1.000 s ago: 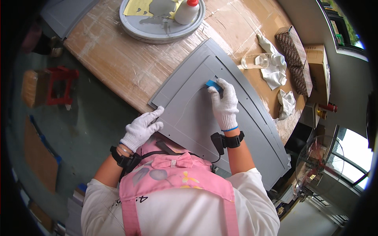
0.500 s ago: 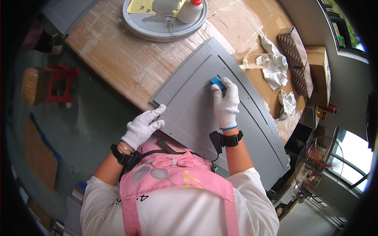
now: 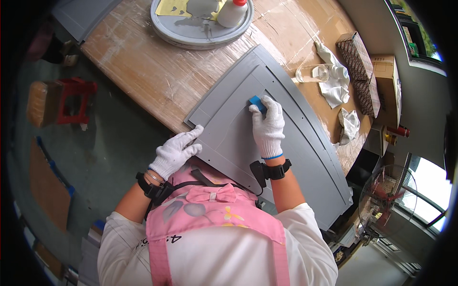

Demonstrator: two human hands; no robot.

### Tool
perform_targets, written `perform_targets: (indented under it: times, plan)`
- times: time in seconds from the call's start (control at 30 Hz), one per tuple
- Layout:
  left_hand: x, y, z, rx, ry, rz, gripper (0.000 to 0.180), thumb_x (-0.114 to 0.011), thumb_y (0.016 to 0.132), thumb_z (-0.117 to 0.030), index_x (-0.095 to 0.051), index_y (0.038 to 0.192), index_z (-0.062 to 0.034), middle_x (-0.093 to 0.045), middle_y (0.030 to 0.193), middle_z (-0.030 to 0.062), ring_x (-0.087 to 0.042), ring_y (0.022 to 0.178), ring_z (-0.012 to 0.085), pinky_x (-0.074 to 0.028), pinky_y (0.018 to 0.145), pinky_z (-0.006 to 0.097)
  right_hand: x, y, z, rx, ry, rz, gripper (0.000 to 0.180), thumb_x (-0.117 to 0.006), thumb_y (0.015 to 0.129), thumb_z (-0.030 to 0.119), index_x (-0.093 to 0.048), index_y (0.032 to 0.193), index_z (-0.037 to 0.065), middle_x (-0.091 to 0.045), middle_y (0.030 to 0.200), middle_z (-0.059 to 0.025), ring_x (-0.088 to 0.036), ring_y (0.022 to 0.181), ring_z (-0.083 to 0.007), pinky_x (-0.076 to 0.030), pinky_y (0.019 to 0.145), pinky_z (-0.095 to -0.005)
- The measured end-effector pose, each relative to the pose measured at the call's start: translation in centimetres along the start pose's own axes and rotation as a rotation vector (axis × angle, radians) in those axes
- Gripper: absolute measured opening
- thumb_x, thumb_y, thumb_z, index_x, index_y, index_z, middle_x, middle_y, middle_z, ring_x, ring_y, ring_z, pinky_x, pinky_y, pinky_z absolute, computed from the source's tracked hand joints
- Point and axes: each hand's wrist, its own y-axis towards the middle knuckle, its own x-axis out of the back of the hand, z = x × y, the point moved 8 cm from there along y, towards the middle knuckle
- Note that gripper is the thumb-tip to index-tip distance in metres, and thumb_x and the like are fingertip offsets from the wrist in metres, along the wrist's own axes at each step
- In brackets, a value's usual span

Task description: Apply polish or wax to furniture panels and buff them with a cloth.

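Observation:
A long grey panel (image 3: pixel 286 143) with raised edges lies slantwise across a wooden table (image 3: pixel 143 71). My right hand (image 3: pixel 268 126), in a white glove, presses a small blue block (image 3: pixel 256 103) onto the panel's upper middle. My left hand (image 3: pixel 176 151), also gloved, rests flat with fingers spread on the panel's near left edge, by its corner.
A round grey tray (image 3: pixel 191 31) with a white bottle (image 3: pixel 232 12) and a yellow sheet sits at the table's far side. A clear glass (image 3: pixel 312 73), crumpled white cloths (image 3: pixel 334 90) and patterned boxes (image 3: pixel 355 57) lie to the right. A red stool (image 3: pixel 71 100) stands on the floor at left, a fan (image 3: pixel 386 200) at lower right.
My right hand has slid the blue block a little along the panel. The left hand has stayed on the panel's edge.

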Motion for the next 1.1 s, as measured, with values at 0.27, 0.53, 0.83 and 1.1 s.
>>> perform_targets:
  times: [0.27,0.53,0.83,1.1]
  plan:
    - [0.1,0.0,-0.3,0.005,0.039,0.013,0.054,-0.059,0.096,0.001,-0.043,0.147,-0.0002,-0.049,0.149,0.0105,-0.060,0.113,0.0114,-0.051,0.096,0.026,0.6,0.3,-0.4,-0.021,-0.025,-0.037,0.034,-0.075,0.084,0.008,-0.058,0.112,0.002,-0.064,0.102,-0.0185,-0.066,0.087,-0.0353,-0.055,0.075,-0.0413]
    - [0.1,0.1,-0.5,-0.040,0.065,0.021,0.053,-0.059,0.096,0.002,-0.043,0.146,0.0021,-0.049,0.149,0.0104,-0.056,0.123,0.0117,-0.050,0.101,0.026,-1.0,-2.1,2.0,-0.031,0.126,0.137,0.040,-0.078,0.079,0.005,-0.058,0.114,0.002,-0.064,0.100,-0.0180,-0.066,0.086,-0.0352,-0.056,0.076,-0.0414]
    - [0.0,0.0,-0.3,-0.006,0.007,0.031,0.054,-0.061,0.096,0.001,-0.042,0.147,0.0022,-0.049,0.150,0.0101,-0.054,0.125,0.0122,-0.049,0.102,0.026,-0.6,-1.3,2.1,0.015,0.040,0.054,0.037,-0.076,0.081,0.006,-0.059,0.113,0.002,-0.065,0.099,-0.0184,-0.066,0.086,-0.0360,-0.055,0.074,-0.0420]
    - [0.2,0.0,0.2,0.040,-0.046,0.052,0.054,-0.061,0.096,0.000,-0.043,0.147,0.0003,-0.047,0.151,0.0098,-0.056,0.120,0.0124,-0.051,0.098,0.027,0.0,-2.0,3.1,-0.020,0.081,0.081,0.039,-0.076,0.080,0.006,-0.058,0.114,0.001,-0.065,0.099,-0.0192,-0.065,0.086,-0.0373,-0.055,0.074,-0.0433]
